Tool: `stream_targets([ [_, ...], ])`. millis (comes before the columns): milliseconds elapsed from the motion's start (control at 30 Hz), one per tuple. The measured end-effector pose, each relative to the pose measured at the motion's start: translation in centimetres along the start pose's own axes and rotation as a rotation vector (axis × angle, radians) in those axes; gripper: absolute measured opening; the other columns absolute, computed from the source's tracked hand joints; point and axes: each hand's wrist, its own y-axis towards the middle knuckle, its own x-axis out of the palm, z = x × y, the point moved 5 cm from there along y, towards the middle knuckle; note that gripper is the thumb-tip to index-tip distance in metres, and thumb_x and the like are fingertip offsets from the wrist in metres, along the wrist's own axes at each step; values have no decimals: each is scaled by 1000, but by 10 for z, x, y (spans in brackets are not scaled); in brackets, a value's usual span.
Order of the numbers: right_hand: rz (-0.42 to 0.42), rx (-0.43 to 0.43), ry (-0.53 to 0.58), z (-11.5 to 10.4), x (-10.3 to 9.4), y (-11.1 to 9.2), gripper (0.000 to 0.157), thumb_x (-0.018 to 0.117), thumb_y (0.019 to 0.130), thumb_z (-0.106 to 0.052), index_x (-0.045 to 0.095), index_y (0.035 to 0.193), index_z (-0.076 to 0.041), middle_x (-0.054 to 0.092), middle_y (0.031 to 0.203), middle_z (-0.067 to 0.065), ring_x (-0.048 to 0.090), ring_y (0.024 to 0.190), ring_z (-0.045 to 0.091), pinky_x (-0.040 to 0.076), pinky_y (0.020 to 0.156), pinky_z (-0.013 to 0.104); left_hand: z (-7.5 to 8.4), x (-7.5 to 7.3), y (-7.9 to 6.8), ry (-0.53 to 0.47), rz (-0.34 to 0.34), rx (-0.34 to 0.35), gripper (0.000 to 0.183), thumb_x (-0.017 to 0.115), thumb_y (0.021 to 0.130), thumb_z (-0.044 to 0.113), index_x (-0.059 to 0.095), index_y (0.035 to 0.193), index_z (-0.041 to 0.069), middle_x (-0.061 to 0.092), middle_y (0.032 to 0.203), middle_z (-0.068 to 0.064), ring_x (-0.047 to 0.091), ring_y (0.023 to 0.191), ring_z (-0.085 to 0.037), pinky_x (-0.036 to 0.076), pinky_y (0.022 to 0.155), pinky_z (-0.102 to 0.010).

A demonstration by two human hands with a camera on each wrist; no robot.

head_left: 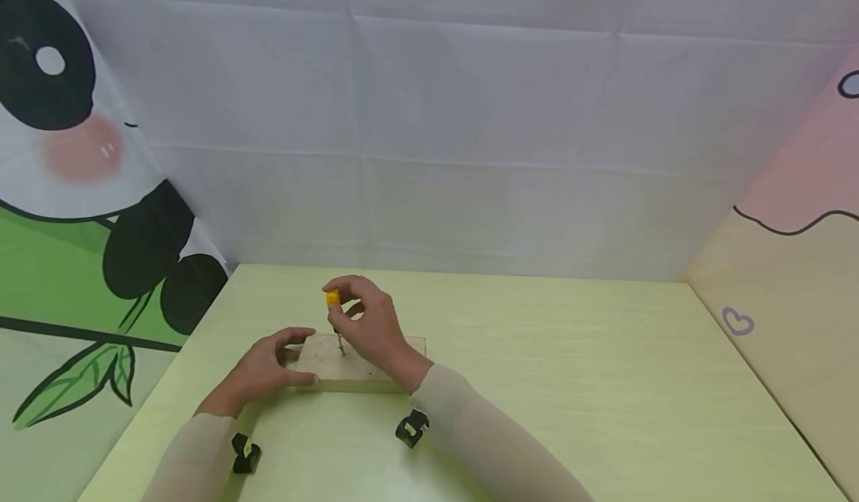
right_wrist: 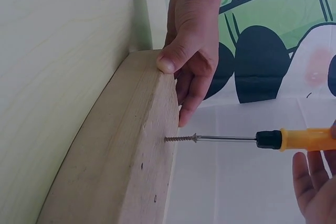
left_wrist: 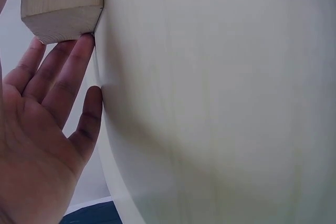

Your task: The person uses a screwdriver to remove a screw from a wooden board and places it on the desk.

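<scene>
Behind everything hangs a pale, creased sheet (head_left: 483,114), and in front of it spreads the counter (head_left: 570,368), light yellow with a faint grain! On the left side, a printed panel (head_left: 40,278) shows green leaves and big dark shapes. Reaching over the counter come 2 beige sleeves (head_left: 496,435), and there's the wooden block (head_left: 362,371), lying flat between them, left of the counter's middle. Look at the left hand (head_left: 262,364): it grips the block's left end, thumb at the near corner, fingers round the far side and against the end face. Over the top, the right hand (head_left: 369,327) pinches a screwdriver (right_wrist: 307,139) by its yellow handle, shaft pointing down. Below each sleeve, a small black clip (head_left: 412,427). And right at the screwdriver's tip, a screw (right_wrist: 179,139), upright, point in the block's upper face, most of its thread showing! Near it, tiny dark marks (right_wrist: 155,199) dot the wood.
</scene>
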Motion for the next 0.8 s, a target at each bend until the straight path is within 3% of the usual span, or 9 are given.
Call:
stream_targets([
  [300,-5,13,10,1,0,0,21,66,91,-12,64,112,-11,59,102,6,62,89,13,56,75,23,-1,0,0,-13,7,0,86,86,67,43,48,139,17,51,140,-15,59,118,-35,52,92,-49],
  [500,0,43,19,3,0,0,25,60,93,-10,60,117,-13,65,104,2,63,91,9,54,73,19,-3,1,1,-16,7,-2,86,86,66,44,48,139,18,51,140,-14,58,119,-35,52,93,-50],
  [800,30,34,-38,1,-1,-1,23,69,89,-19,64,111,-15,58,102,3,61,89,13,55,68,19,-4,0,2,0,3,-11,89,85,66,48,47,140,18,50,141,-14,56,120,-37,51,94,-52],
])
